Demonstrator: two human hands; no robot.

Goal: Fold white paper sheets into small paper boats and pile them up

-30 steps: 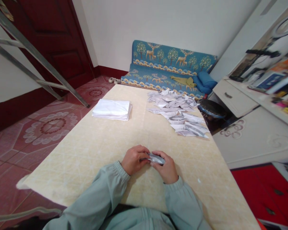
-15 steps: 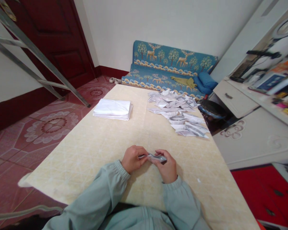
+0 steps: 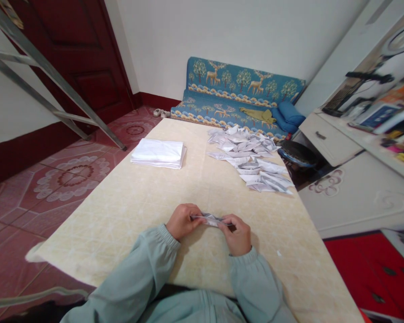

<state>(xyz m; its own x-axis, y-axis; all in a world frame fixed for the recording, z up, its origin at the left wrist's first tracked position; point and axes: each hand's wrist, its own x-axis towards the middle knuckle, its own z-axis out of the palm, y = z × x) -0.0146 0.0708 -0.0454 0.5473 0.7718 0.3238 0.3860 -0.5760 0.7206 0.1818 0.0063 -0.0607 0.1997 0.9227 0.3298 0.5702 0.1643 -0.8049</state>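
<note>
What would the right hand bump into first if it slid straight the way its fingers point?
The right hand points across toward the left hand, with the folded paper piece pinched between them. So it would likely press along that paper and meet the left hand's fingers almost at once.

The folded paper (image 3: 211,219) is mostly hidden by the fingers of the left hand (image 3: 182,220) and the right hand (image 3: 238,233), so its shape is hard to tell. Right of the table (image 3: 138,211), the shelf things (image 3: 387,121) are blurry and cut off. Left of the table, the ladder (image 3: 47,72) runs out of view.
</note>
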